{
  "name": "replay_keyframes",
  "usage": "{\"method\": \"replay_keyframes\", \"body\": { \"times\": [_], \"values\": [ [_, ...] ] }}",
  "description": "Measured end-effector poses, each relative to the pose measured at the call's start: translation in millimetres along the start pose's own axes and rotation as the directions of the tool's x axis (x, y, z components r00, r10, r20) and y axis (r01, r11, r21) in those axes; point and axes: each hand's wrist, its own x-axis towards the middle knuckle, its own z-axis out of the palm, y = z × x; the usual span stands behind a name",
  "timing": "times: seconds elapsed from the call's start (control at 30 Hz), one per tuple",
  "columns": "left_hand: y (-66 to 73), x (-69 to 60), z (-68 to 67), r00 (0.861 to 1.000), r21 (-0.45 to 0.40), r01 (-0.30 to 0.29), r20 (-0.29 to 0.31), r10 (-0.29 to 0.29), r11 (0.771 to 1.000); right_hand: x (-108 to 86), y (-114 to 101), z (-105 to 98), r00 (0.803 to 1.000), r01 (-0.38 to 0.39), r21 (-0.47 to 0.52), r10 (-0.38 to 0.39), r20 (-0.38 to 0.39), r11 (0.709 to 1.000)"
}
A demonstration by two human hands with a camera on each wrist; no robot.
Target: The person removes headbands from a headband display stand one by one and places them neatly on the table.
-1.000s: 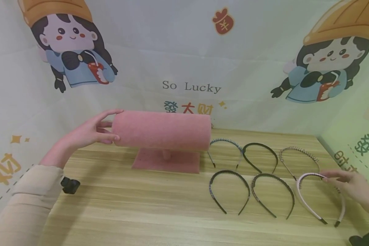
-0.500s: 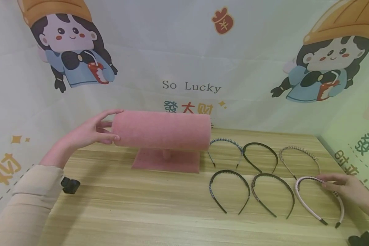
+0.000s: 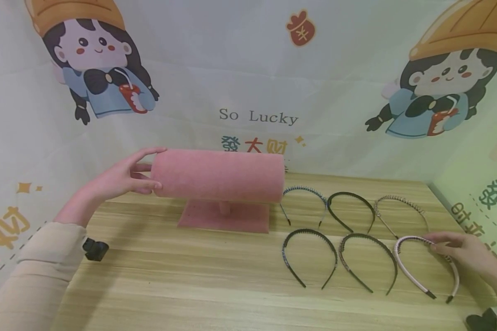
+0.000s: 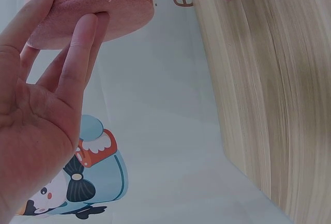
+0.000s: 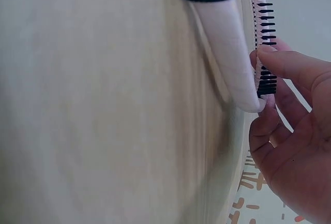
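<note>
In the head view, my left hand [image 3: 128, 172] holds the left end of a pink plush headband display stand [image 3: 219, 174], thumb low and a finger on top. The left wrist view shows its fingertips [image 4: 85, 27] against the stand's round end [image 4: 98, 9]. At the far right, my right hand [image 3: 465, 255] pinches the upper right of a pale pink headband [image 3: 410, 271] with dark teeth inside. Close up in the right wrist view, the right thumb [image 5: 282, 61] presses by the teeth of the headband [image 5: 225, 43]. The headband's dark tips point toward the near side.
Several other headbands lie in two rows on the wooden table [image 3: 170, 285]: a blue one [image 3: 301, 187], a black one [image 3: 352, 194], a beige toothed one [image 3: 401, 200], and two dark ones [image 3: 309, 231] in front. A printed cloth [image 3: 257, 69] hangs behind.
My right hand has shifted slightly left with the pale pink headband, and its tips moved left too. The beige headband behind has also edged left. My left hand and the stand stay put.
</note>
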Motion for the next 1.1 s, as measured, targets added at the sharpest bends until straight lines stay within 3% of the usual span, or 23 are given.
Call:
{"method": "replay_keyframes", "body": {
  "times": [0.23, 0.7, 0.97, 1.1],
  "values": [
    [-0.9, 0.6, -0.2, 1.0, -0.007, 0.001, -0.004, -0.001, 1.0, -4.7, 7.4, 3.3, 0.998, 0.051, 0.023, -0.05, -0.035, 0.998],
    [2.2, -0.3, 1.0, 1.0, 0.004, 0.013, -0.009, -0.013, 1.0, 1.4, 5.4, 7.3, 0.997, 0.071, 0.005, -0.071, -0.006, 0.997],
    [0.6, 0.3, 0.0, 1.0, 0.008, 0.018, -0.006, -0.018, 1.0, 1.9, 8.0, 10.4, 0.995, 0.104, 0.068, -0.104, -0.014, 0.992],
    [-0.7, 0.8, -0.6, 1.0, 0.007, 0.015, -0.004, -0.015, 1.0, 1.9, 8.9, 10.1, 0.997, 0.072, 0.071, -0.072, 0.005, 0.995]
  ]
}}
